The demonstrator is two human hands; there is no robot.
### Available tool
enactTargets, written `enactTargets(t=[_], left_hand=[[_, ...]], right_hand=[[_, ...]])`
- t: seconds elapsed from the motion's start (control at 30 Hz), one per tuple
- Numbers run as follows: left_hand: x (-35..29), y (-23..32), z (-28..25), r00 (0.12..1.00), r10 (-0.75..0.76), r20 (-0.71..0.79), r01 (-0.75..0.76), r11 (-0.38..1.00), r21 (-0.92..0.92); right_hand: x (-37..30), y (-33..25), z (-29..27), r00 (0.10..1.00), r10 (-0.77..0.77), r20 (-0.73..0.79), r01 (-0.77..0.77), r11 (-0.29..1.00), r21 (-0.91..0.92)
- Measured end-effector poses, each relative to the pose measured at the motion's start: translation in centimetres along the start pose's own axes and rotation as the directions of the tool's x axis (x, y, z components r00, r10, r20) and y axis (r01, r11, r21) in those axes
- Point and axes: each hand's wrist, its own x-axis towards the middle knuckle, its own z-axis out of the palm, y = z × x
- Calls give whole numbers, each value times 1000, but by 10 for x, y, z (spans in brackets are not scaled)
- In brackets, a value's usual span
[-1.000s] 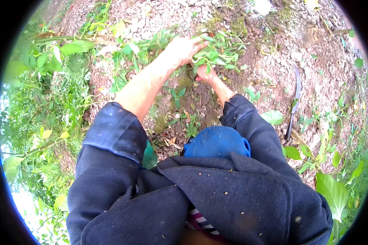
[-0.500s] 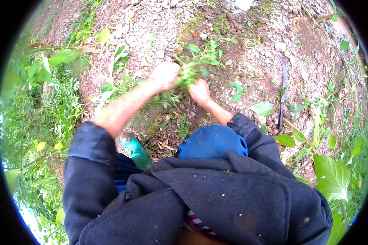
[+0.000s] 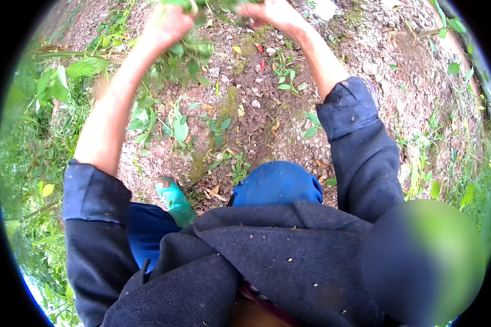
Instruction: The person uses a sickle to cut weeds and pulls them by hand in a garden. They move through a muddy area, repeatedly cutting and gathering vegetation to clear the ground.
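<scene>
Both my arms reach forward to the top edge of the view. Closed around a bunch of green weeds (image 3: 186, 57), my left hand (image 3: 172, 23) is blurred by motion. Leafy stems hang below it and stretch across toward the right. My right hand (image 3: 275, 15) is closed on the other end of these stems, its fingertips partly hidden by the leaves. Beneath the hands lies stony brown soil (image 3: 251, 117) with small seedlings (image 3: 290, 79) and a few red bits.
Dense green plants (image 3: 65, 128) grow along the left side, with a cut stalk (image 3: 73, 55) lying there. My teal boot (image 3: 174, 201) and blue-covered knee (image 3: 278, 182) are close below. More grass (image 3: 463, 169) stands at the right. A blurred round patch covers the lower right.
Both hands have moved forward and farther apart, carrying the weeds away from me. My right sleeve now covers most of the long curved blade that lay on the soil at the right.
</scene>
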Motion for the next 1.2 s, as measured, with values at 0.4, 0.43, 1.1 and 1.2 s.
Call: enactTargets(t=[0.4,0.43,1.1,1.2], left_hand=[[-55,-35,166,904,427,14,-408,854,322],[-52,-36,162,905,424,13,-407,859,310],[-62,-15,124,654,712,255,-682,701,-209],[-72,-21,117,652,668,359,-749,642,165]], right_hand=[[-56,162,30,490,798,-351,-854,520,-11],[-48,161,27,457,828,-326,-834,526,166],[-154,78,127,974,217,-67,-195,950,245],[-161,36,102,852,488,187,-482,872,-82]])
